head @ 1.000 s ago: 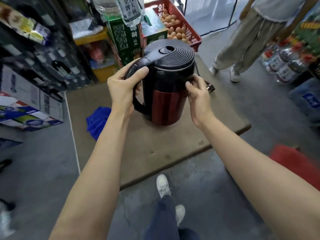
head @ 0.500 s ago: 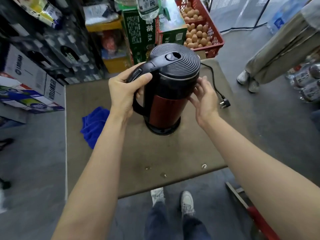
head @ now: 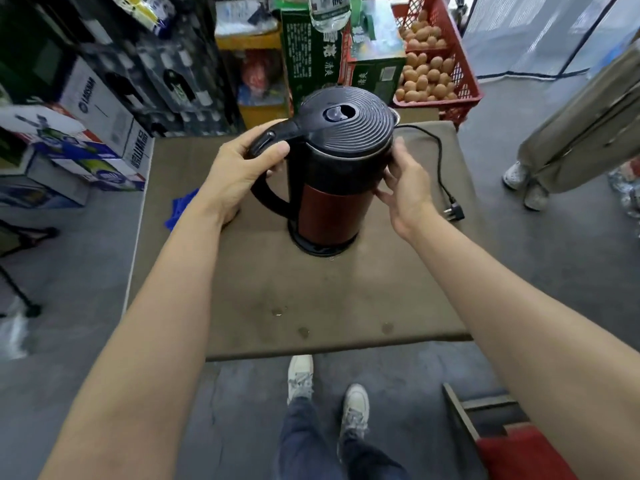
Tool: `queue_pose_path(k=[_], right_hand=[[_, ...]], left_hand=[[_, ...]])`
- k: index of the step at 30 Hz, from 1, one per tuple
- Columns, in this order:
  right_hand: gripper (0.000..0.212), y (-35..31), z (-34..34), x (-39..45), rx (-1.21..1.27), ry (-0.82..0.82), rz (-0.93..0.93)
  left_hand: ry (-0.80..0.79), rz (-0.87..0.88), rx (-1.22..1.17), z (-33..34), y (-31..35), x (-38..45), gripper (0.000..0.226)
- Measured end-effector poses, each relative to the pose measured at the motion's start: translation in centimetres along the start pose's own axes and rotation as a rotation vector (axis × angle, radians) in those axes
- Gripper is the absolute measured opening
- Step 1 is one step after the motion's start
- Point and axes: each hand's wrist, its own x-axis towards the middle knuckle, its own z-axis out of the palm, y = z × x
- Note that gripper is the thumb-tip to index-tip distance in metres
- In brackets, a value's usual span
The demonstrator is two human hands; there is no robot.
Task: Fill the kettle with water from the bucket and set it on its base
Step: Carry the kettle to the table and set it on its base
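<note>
A red and black electric kettle (head: pixel 332 206) with a ribbed black lid stands upright on its round black base (head: pixel 323 249) in the middle of a brown table (head: pixel 311 306). My left hand (head: pixel 239 174) grips the top of the kettle's black handle, thumb near the lid button. My right hand (head: pixel 403 183) rests flat against the kettle's right side with fingers spread. The lid is closed. The base's black cord and plug (head: pixel 453 213) lie on the table to the right. No bucket shows in view.
A blue cloth (head: pixel 181 209) lies at the table's left edge. Cartons (head: pixel 104 133) and green boxes (head: pixel 311 57) crowd the back, with a red crate of eggs (head: pixel 433 71). Another person's legs (head: pixel 561 157) stand at right. A red stool (head: pixel 519 452) is near my feet.
The kettle has come down from above the table onto its base. My right hand's fingers have loosened against its side. My view has shifted closer and more square to the table.
</note>
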Motion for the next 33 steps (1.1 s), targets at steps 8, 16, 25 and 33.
queue_pose_path(k=[8, 16, 25, 33], right_hand=[[0.027, 0.5, -0.1, -1.7, -0.05, -0.044, -0.028], [0.033, 0.8, 0.7, -2.5, -0.073, -0.02, -0.015], [0.03, 1.5, 1.1, -2.4, -0.046, 0.005, -0.035], [0.044, 2.9, 0.5, -1.6, -0.05, 0.0, -0.068]], left_hand=[[0.043, 0.009, -0.037, 0.0, -0.8, -2.6, 0.019], [0.078, -0.029, -0.183, -1.2, -0.9, -1.8, 0.029], [0.083, 0.006, -0.275, -1.7, -2.0, -1.4, 0.041], [0.118, -0.053, -0.307, -2.0, -2.0, 0.8, 0.04]])
